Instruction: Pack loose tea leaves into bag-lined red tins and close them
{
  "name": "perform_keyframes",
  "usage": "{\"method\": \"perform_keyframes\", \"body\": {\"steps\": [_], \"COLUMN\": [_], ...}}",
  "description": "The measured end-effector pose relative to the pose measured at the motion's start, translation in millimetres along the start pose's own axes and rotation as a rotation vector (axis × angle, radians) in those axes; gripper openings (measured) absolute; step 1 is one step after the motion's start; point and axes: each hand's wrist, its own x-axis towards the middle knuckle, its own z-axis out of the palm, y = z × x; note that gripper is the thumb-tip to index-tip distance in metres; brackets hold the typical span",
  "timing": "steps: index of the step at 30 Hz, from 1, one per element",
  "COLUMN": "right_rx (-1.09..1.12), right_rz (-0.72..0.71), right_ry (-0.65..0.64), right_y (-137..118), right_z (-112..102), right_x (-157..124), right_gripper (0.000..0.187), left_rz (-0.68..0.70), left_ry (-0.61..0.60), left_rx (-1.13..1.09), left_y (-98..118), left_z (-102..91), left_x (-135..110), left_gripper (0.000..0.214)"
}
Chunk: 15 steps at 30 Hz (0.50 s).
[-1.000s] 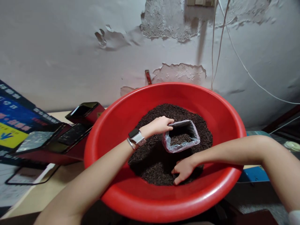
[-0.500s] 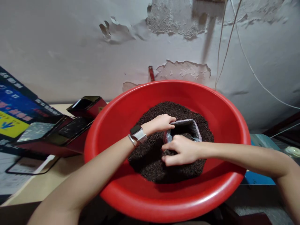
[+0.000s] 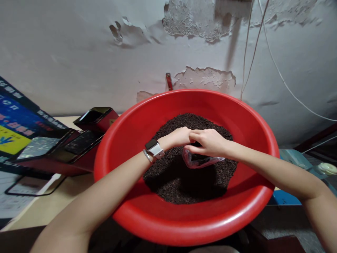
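Note:
A large red basin (image 3: 147, 116) fills the middle of the view and holds a heap of dark loose tea leaves (image 3: 181, 182). A small clear plastic bag (image 3: 196, 161) stands in the heap, partly filled with leaves. My left hand (image 3: 179, 137), with a white watch on the wrist, grips the bag's rim at its left side. My right hand (image 3: 209, 142) is cupped palm down right over the bag's mouth, covering most of it. Whether leaves lie under that palm is hidden.
Dark red tins (image 3: 96, 119) with open lids stand left of the basin on a pale wooden table (image 3: 50, 211). A blue and yellow printed box (image 3: 13, 123) leans at far left. A peeling wall with hanging white cables (image 3: 276, 70) stands close behind.
My right hand rose from the leaves at the basin's front, came up against the bag's near side, and now sits over the bag's mouth. My left hand kept its hold.

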Motion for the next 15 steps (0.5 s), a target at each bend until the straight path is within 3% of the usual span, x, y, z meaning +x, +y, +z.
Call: {"method": "perform_keyframes", "body": {"steps": [5,7,9,12,15], "right_rx": [-0.039,-0.058,-0.037,0.006,0.092], "right_rz": [0.124,0.221,0.322,0.38,0.423], "right_ry": [0.116,0.05,-0.066,-0.152,-0.119], "right_y": [17,30,42,55,60], "right_z": [4,11,21,32,32], "right_x": [7,10,13,18,21], "right_gripper": [0.028,0.034,0.041,0.045,0.045], "left_rz": [0.016,-0.029,-0.174,-0.405,-0.432], "left_ry": [0.059,0.06,0.054,-0.018,-0.134], "left_rx": [-0.151,-0.268,-0.278,-0.116,-0.06], "left_y": [-17,-28,-40,-54,-56], "left_z": [-0.5,-0.6,4.7,27.0,58.1], "left_x": [5,6,7,9,9], "left_gripper": [0.032,0.048,0.061,0.053,0.048]}}
